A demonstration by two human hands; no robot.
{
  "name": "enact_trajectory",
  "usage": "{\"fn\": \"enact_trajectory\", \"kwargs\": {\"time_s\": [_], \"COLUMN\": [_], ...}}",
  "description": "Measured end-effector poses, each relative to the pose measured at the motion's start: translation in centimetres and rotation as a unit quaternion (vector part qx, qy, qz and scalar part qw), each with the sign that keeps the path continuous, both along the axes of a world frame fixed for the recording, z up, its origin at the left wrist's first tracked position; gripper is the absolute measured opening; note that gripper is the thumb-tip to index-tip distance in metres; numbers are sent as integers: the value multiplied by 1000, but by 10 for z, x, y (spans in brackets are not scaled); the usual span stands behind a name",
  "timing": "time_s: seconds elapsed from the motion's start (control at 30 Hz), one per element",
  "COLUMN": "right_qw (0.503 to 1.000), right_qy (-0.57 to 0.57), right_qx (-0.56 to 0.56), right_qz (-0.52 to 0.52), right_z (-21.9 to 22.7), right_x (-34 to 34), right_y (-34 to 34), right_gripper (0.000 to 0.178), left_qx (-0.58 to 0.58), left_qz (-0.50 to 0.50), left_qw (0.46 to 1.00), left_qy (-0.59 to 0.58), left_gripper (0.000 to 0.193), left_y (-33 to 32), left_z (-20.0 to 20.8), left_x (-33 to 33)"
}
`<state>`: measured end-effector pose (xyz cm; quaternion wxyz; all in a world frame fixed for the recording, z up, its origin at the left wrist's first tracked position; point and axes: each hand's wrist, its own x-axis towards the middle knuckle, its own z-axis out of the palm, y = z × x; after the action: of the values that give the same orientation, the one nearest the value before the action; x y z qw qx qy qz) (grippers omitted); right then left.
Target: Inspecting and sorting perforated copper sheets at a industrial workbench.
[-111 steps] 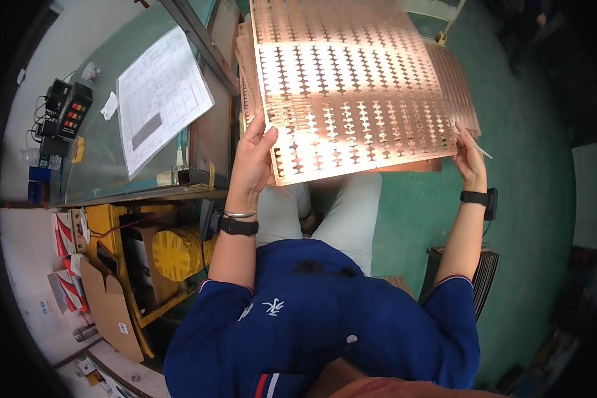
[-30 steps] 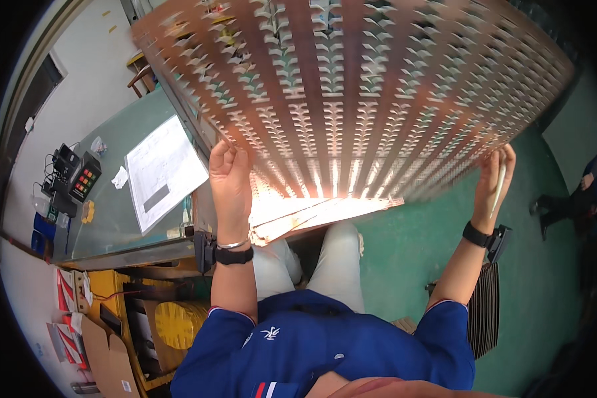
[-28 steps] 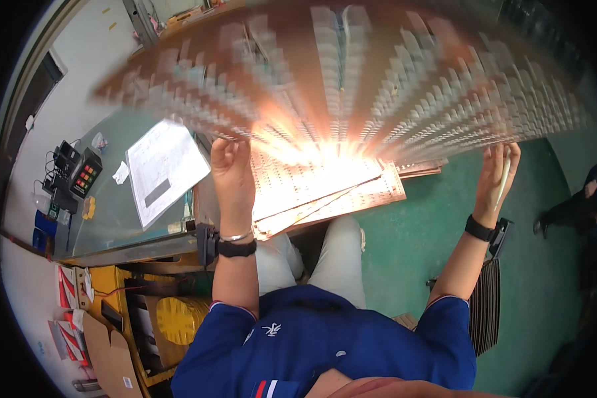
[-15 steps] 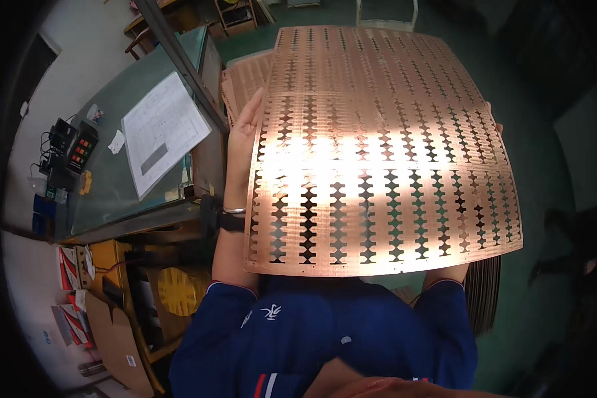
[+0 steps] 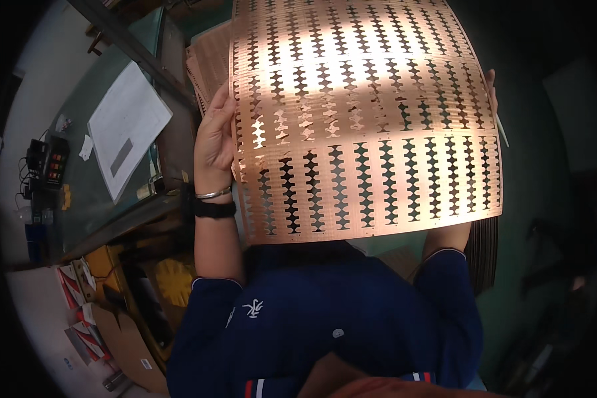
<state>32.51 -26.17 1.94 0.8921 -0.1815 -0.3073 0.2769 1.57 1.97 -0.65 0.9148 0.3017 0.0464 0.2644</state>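
A large, thin copper-coloured sheet [image 5: 351, 186], cut through with several rows of toothed slots, is held up before my chest. It bows slightly, and a bright band of light glares across its upper half. My left hand [image 5: 215, 136] is closed on the sheet's left edge, its thumb toward the front and its other fingers partly hidden behind. On the far right edge, only the fingertips of my right hand [image 5: 491, 89] show; the sheet covers the rest of that hand. Similar copper sheets [image 5: 209, 60] lie stacked beyond my left hand.
To the left stands a green-topped desk [image 5: 89, 205] bearing a white paper drawing [image 5: 129, 106] and a black device with lit figures [image 5: 56, 159]. Below it are a yellow cabinet [image 5: 99, 259] and brown cardboard [image 5: 126, 345]. A dark stack of sheets [image 5: 485, 255] hangs by my right elbow.
The copper sheet has shifted up and a little left in view, and the glare has moved toward its top. More of my left hand now shows at the edge.
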Motion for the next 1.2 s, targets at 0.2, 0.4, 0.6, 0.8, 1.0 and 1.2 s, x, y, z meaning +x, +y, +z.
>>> {"fn": "enact_trajectory", "kwargs": {"time_s": [0.2,0.4,0.6,0.8,1.0,1.2], "right_qw": [995,972,978,977,974,966], "right_qy": [-22,-94,-82,-102,-117,-134], "right_qx": [-59,-161,-153,-151,-165,-184], "right_qz": [-78,-145,-117,-114,-103,-125], "right_z": [2,7,12,11,3,0], "right_x": [-27,-33,-34,-27,-18,-22], "right_y": [-12,-25,-35,-37,-36,-38], "right_gripper": [31,42,39,38,39,39], "left_qx": [46,81,84,112,120,98], "left_qz": [43,82,113,114,119,143], "left_qw": [997,991,986,983,981,981], "left_qy": [43,71,91,87,90,82], "left_gripper": [43,45,42,44,44,41], "left_y": [14,16,19,13,18,12], "left_z": [-15,-21,-25,-14,-19,-19], "left_x": [-4,-13,-16,-12,-9,-12]}}
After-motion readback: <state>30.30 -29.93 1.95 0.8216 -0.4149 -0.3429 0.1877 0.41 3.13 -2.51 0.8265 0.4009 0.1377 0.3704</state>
